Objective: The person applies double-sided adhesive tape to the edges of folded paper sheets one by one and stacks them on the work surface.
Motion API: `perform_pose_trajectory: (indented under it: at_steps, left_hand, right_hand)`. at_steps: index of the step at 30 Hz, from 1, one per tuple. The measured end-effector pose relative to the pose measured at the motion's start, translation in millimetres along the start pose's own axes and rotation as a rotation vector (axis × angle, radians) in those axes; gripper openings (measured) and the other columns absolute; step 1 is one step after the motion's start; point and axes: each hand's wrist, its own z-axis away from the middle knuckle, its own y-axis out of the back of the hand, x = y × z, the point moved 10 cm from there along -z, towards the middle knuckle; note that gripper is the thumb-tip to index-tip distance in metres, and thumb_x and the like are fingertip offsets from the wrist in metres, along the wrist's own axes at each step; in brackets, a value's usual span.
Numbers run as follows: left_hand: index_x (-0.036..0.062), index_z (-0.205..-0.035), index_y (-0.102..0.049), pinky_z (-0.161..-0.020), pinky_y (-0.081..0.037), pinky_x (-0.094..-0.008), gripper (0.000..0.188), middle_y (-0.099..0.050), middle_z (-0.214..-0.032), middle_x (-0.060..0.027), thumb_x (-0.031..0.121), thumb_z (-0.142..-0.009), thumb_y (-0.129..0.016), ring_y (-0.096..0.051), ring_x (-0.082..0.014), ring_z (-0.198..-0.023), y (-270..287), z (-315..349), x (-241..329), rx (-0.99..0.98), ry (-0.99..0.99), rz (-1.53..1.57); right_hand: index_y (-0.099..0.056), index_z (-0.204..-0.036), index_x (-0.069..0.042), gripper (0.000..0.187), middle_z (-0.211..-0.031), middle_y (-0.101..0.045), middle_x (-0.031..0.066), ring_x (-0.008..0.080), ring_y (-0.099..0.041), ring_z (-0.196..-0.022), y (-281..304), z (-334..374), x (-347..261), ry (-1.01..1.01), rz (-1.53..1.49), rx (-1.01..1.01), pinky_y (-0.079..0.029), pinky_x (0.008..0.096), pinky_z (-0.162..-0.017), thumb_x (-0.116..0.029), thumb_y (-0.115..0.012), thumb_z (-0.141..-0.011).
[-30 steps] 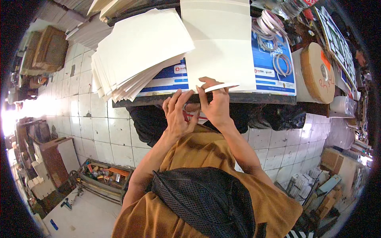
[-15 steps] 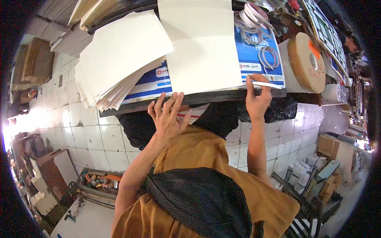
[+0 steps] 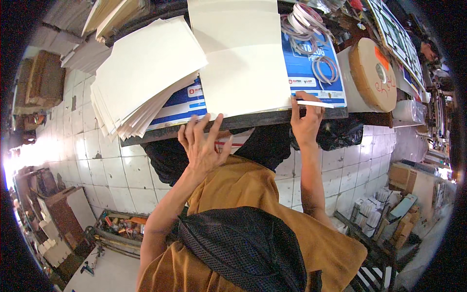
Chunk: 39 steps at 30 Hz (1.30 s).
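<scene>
A cream paper sheet (image 3: 245,73) lies in front of me, its near edge along the table's front edge. My left hand (image 3: 200,143) rests there with fingers spread, fingertips at the sheet's near left corner, holding nothing. At the near right corner, my right hand (image 3: 307,121) pinches a thin white strip (image 3: 318,103), which points off to the right over a blue printed sheet (image 3: 304,68). The index fingertip is close beside the paper's corner. To the left, a fanned stack of cream sheets (image 3: 146,65) partly covers the blue surface.
Rolls of narrow tape (image 3: 304,22) lie at the back right, with a smaller tape roll (image 3: 325,69) nearer. Right of them stands a large wide roll (image 3: 372,75) with a brown face. Black plastic (image 3: 335,134) hangs below the table's edge. White floor tiles (image 3: 112,173) lie beneath.
My right hand has moved slightly left with the white strip, closer to the sheet's corner. My left hand stays at the near left corner. The whole view has shifted a little.
</scene>
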Motion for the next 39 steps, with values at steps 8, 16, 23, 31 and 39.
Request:
perform_pose_trajectory:
  at_steps: [8, 16, 23, 31, 39]
  left_hand:
    - [0.0027, -0.149, -0.049, -0.121, -0.018, -0.061, 0.064, -0.03, -0.163, -0.0232, 0.04, -0.098, -0.059, -0.021, -0.0454, -0.152, -1.2, -83.2, 56.7, -0.085, 0.03, 0.07]
    - [0.0043, -0.15, -0.047, -0.122, -0.022, -0.0582, 0.061, -0.036, -0.162, -0.0175, 0.037, -0.099, -0.057, -0.027, -0.0395, -0.153, -74.4, -94.8, 116.1, -0.194, -0.077, 0.12]
    - [0.0047, -0.149, -0.049, -0.123, -0.021, -0.0583, 0.062, -0.034, -0.163, -0.0172, 0.039, -0.098, -0.058, -0.027, -0.0398, -0.153, -78.8, -99.5, 119.4, -0.217, -0.058, 0.111]
    - [0.0125, -0.156, -0.041, -0.12, -0.029, -0.0553, 0.076, -0.031, -0.165, -0.0163, 0.037, -0.09, -0.07, -0.031, -0.0404, -0.151, -67.1, -48.4, 132.6, -0.448, -0.214, 0.161]
    - [0.0003, -0.142, -0.058, -0.121, -0.034, -0.0488, 0.056, -0.048, -0.154, -0.0229, -0.004, -0.086, -0.057, -0.042, -0.0431, -0.146, 205.8, -115.6, 69.3, 0.391, -0.283, 0.325]
  right_hand:
    - [-0.07, -0.104, -0.006, 0.016, -0.099, -0.07, 0.0108, 0.0308, -0.065, -0.098, 3.5, 7.3, -20.1, -0.03, 0.01, -0.006, -0.044, 0.0429, -0.091, -0.014, -0.074, -0.091]
    - [-0.069, -0.113, 0.0, 0.025, -0.102, -0.073, 0.0123, 0.0307, -0.067, -0.098, 33.0, 15.0, 6.4, -0.312, -0.282, 0.037, -0.047, 0.0405, -0.093, -0.016, -0.073, -0.095]
    - [-0.068, -0.116, -0.003, 0.025, -0.098, -0.072, 0.0098, 0.0266, -0.068, -0.089, 32.9, 8.4, 0.6, -0.18, 0.018, -0.035, -0.046, 0.04, -0.09, -0.013, -0.073, -0.094]
    - [-0.063, -0.107, -0.001, 0.014, -0.104, -0.068, 0.0116, 0.0223, -0.064, -0.095, 125.2, 55.2, 4.7, -0.217, -0.276, 0.413, -0.053, 0.0359, -0.082, -0.005, -0.07, -0.096]
    - [-0.062, -0.111, 0.001, 0.019, -0.107, -0.066, 0.0096, 0.0183, -0.062, -0.098, 123.3, 70.4, 29.3, -0.36, -0.455, 0.484, -0.052, 0.0347, -0.091, -0.003, -0.071, -0.095]
